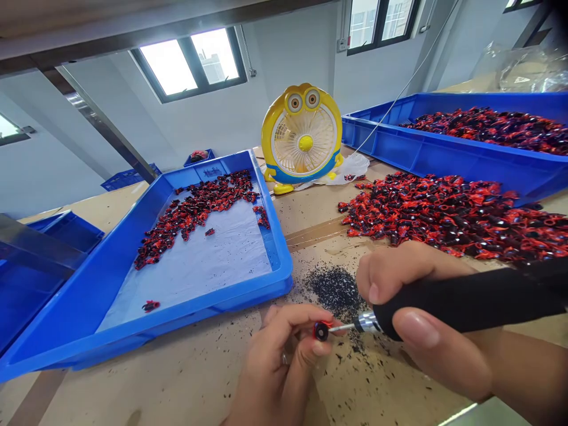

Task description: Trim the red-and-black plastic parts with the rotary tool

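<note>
Between the thumb and fingers of my left hand [284,355] is a small red-and-black part [321,331], its round dark end with a pale centre facing me. My right hand [426,337] is wrapped round a thick black-handled tool [465,299] with a silver collar and a thin metal bit. The bit points left and its tip meets the side of the part or lies right against it; the exact contact is hard to see. A pile of black shavings [337,290] lies on the table just beyond my hands.
On the left, a blue tray [279,275] lined with white sheeting holds many similar parts. A large heap of red-and-black parts [444,213] lies at the right, before another filled blue tray [444,148]. A yellow cartoon-shaped fan [305,143] stands behind. Scraps dot the brown tabletop [177,373].
</note>
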{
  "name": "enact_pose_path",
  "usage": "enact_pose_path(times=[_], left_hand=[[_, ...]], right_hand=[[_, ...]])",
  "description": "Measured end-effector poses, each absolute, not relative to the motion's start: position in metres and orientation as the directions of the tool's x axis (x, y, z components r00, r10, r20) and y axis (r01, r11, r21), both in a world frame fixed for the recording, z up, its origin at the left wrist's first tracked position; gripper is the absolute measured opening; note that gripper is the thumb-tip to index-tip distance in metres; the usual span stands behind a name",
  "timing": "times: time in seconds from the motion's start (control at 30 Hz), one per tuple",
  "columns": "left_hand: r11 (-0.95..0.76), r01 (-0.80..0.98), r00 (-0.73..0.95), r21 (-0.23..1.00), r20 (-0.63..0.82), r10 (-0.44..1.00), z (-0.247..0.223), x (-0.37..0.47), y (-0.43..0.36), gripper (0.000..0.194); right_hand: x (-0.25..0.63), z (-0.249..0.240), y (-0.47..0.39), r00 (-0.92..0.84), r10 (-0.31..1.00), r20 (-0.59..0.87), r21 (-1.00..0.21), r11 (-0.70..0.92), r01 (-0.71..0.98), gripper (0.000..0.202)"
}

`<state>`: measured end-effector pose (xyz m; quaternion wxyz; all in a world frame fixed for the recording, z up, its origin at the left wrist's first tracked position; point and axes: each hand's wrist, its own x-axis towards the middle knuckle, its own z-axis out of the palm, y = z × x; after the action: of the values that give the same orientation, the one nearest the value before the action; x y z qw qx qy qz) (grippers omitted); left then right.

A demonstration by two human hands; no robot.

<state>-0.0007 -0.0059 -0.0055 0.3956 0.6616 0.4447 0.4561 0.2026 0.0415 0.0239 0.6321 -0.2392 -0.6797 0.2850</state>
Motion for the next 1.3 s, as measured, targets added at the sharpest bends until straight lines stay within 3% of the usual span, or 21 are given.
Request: enact_pose_path(times=[0.23, 0.77, 0.97, 1.3], left_hand=[[-0.358, 0.327, 0.181, 0.875, 0.314, 0.932, -0.006, -0.001, -0.005, 0.029], [-0.463, 0.391, 0.231, 0.795, 0.402, 0.886, -0.003, 0.001, -0.005, 0.031], [-0.502, 0.377, 0.244, 0.778, 0.44, 0.864, -0.003, 0.003, -0.004, 0.025], [-0.509, 0.388, 0.236, 0.768, 0.451, 0.861, -0.003, 0.003, -0.003, 0.023]], right_hand=[[0.205, 0.032, 0.039, -0.192, 0.671, 0.716, -0.667, 0.739, 0.097, 0.023], [0.195, 0.034, 0.038, -0.113, 0.61, 0.784, -0.568, 0.779, 0.266, 0.018], [0.21, 0.044, 0.04, -0.376, 0.556, 0.741, -0.471, 0.83, 0.299, 0.007], [0.208, 0.045, 0.041, -0.344, 0.548, 0.762, -0.456, 0.832, 0.314, 0.01]])
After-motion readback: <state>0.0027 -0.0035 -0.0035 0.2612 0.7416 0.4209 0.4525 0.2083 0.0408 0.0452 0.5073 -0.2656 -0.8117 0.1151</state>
